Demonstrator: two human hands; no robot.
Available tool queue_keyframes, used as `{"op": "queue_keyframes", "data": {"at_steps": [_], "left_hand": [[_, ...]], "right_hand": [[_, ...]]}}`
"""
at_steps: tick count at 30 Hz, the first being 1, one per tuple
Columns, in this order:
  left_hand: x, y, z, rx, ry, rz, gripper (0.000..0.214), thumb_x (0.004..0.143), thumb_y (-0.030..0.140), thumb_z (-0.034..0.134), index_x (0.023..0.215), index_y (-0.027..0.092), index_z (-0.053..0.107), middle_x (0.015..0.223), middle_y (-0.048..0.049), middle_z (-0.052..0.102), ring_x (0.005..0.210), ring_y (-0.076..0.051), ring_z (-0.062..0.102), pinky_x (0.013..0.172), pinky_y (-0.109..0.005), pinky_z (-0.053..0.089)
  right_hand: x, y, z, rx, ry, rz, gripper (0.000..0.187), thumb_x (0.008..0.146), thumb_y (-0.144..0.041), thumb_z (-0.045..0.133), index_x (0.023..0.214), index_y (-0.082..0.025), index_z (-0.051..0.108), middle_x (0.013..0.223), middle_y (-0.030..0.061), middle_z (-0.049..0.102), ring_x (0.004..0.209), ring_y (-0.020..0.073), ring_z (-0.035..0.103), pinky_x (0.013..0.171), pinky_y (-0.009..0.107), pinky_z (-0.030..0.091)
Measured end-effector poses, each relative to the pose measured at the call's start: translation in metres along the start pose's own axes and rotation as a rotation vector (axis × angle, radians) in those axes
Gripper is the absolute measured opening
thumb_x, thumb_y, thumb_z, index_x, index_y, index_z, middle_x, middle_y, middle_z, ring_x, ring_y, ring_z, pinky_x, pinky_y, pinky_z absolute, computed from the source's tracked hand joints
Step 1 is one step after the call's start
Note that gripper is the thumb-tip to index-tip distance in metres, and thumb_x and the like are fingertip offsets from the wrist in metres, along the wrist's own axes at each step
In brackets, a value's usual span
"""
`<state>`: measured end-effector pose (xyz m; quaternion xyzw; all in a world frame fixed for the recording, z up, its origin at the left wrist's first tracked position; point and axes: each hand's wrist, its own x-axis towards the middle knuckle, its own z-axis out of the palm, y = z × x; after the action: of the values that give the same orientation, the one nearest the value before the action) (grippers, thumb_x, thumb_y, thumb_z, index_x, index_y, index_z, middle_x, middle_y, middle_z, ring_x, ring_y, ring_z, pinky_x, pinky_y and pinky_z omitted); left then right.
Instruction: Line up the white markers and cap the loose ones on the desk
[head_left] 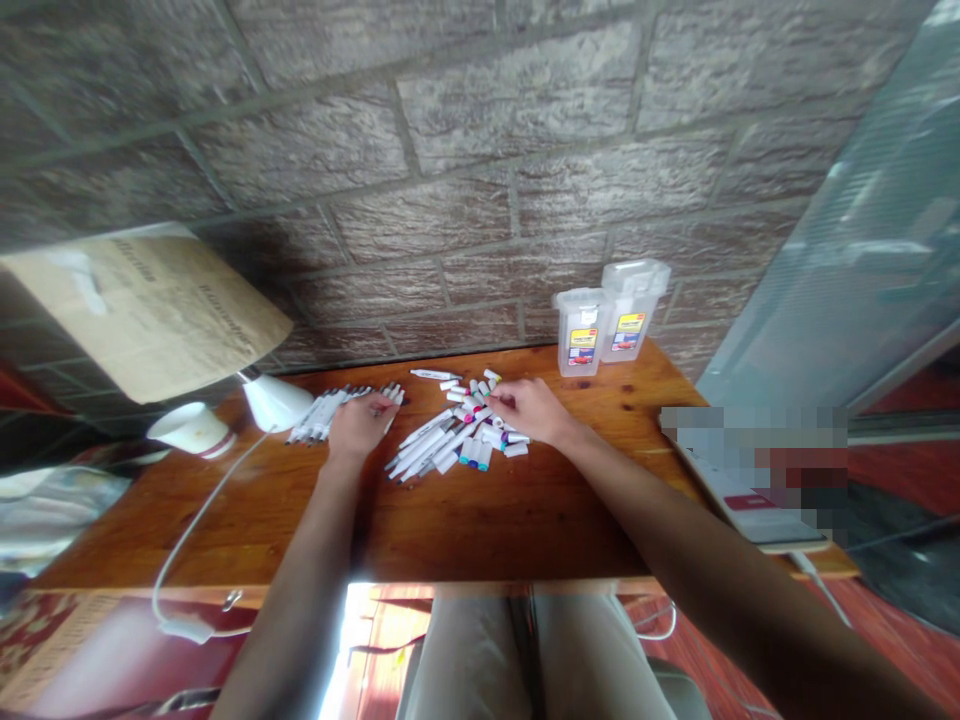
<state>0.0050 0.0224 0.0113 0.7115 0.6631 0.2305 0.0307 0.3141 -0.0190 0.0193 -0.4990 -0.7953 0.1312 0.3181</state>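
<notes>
My left hand [364, 424] is at the right end of a row of white marker pens [321, 412] lying side by side. Its fingers are bent together beside the last pens; whatever is between them is too small to make out. Over the back of a loose heap of marker caps [474, 454], white with coloured ends, my right hand [534, 408] reaches in from the right. Thumb and fingers are closed together at the caps, and I cannot tell what they pinch. More white marker pens [421, 450] lie slanted at the heap's left. One separate marker pen [435, 375] rests behind.
Two clear plastic cases [580, 335] with labels stand at the back right. To the left are a lamp with a brown paper shade [150, 310] and a paper cup [193, 430]. A laptop [742, 500], partly blurred, sits at the right edge. A stone wall [465, 220] rises behind the wooden table [480, 545].
</notes>
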Motion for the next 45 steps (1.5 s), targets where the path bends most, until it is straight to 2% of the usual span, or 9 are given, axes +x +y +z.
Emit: {"op": "queue_keyframes", "data": {"at_steps": [10,17,24,27,29,32,36,41,45], "left_hand": [[0.000,0.002,-0.001,-0.010,0.010,-0.025,0.019,0.078,0.039,0.064,0.083,0.025,0.075,0.089,-0.0025,0.078,0.084,-0.023,0.070,0.080,-0.032,0.050],[-0.001,-0.004,-0.003,-0.037,-0.065,-0.032,0.014,0.076,0.032,0.066,0.084,0.025,0.074,0.088,-0.0008,0.077,0.083,-0.022,0.070,0.080,-0.030,0.051],[-0.002,0.009,0.005,0.050,0.076,-0.106,0.018,0.080,0.035,0.063,0.088,0.024,0.075,0.093,-0.0053,0.077,0.088,-0.026,0.070,0.079,-0.033,0.050],[-0.003,0.016,0.007,-0.077,0.096,-0.007,0.021,0.081,0.039,0.065,0.085,0.021,0.075,0.091,-0.0050,0.078,0.085,-0.023,0.070,0.080,-0.031,0.051],[-0.005,0.020,0.007,-0.233,-0.003,0.135,0.026,0.081,0.044,0.066,0.084,0.020,0.075,0.090,-0.0043,0.077,0.081,-0.021,0.070,0.079,-0.029,0.052],[-0.009,0.027,0.007,-0.428,-0.253,0.302,0.031,0.082,0.047,0.065,0.089,0.019,0.075,0.089,-0.0038,0.077,0.080,-0.020,0.070,0.076,-0.027,0.053],[-0.014,0.032,0.007,-0.460,-0.328,0.330,0.032,0.083,0.047,0.066,0.093,0.018,0.075,0.090,-0.0039,0.077,0.079,-0.019,0.069,0.073,-0.027,0.052],[-0.008,0.019,0.006,-0.349,-0.260,0.315,0.029,0.082,0.044,0.065,0.092,0.019,0.076,0.086,-0.0032,0.076,0.075,-0.019,0.067,0.070,-0.027,0.050],[-0.001,0.005,0.005,-0.122,-0.081,0.141,0.023,0.080,0.041,0.063,0.084,0.022,0.076,0.083,-0.0039,0.076,0.075,-0.022,0.068,0.071,-0.032,0.049]], "right_hand": [[0.000,0.000,0.000,0.006,-0.005,0.011,0.034,0.093,-0.037,0.050,0.068,-0.018,0.064,0.065,-0.0001,0.064,0.058,0.0103,0.052,0.061,0.022,0.033],[0.000,0.000,-0.001,0.011,0.006,0.007,0.034,0.093,-0.036,0.050,0.070,-0.018,0.066,0.066,0.0005,0.065,0.060,0.0110,0.054,0.061,0.023,0.033],[0.001,0.001,0.004,-0.008,-0.006,-0.008,0.030,0.092,-0.032,0.052,0.070,-0.019,0.068,0.066,0.0004,0.067,0.058,0.0111,0.055,0.060,0.023,0.032],[0.000,0.000,0.003,-0.010,-0.007,-0.005,0.031,0.092,-0.032,0.052,0.069,-0.018,0.068,0.065,0.0007,0.067,0.057,0.0106,0.054,0.059,0.023,0.032],[0.000,0.001,0.002,-0.008,0.002,-0.007,0.032,0.092,-0.033,0.052,0.070,-0.018,0.068,0.066,0.0007,0.067,0.057,0.0103,0.054,0.060,0.022,0.032],[0.000,0.001,0.001,0.001,0.010,-0.010,0.032,0.092,-0.034,0.051,0.071,-0.018,0.069,0.066,0.0005,0.067,0.057,0.0099,0.053,0.060,0.022,0.032],[0.001,0.001,0.000,-0.007,-0.004,-0.009,0.033,0.093,-0.035,0.051,0.070,-0.017,0.068,0.066,0.0007,0.067,0.058,0.0099,0.053,0.060,0.022,0.032],[0.001,0.001,0.000,-0.017,-0.004,0.002,0.032,0.092,-0.035,0.052,0.070,-0.017,0.068,0.066,0.0008,0.067,0.059,0.0100,0.053,0.061,0.022,0.032],[0.000,0.000,-0.001,-0.010,-0.009,0.000,0.033,0.093,-0.035,0.051,0.069,-0.017,0.067,0.066,0.0004,0.067,0.059,0.0096,0.053,0.061,0.022,0.032]]}}
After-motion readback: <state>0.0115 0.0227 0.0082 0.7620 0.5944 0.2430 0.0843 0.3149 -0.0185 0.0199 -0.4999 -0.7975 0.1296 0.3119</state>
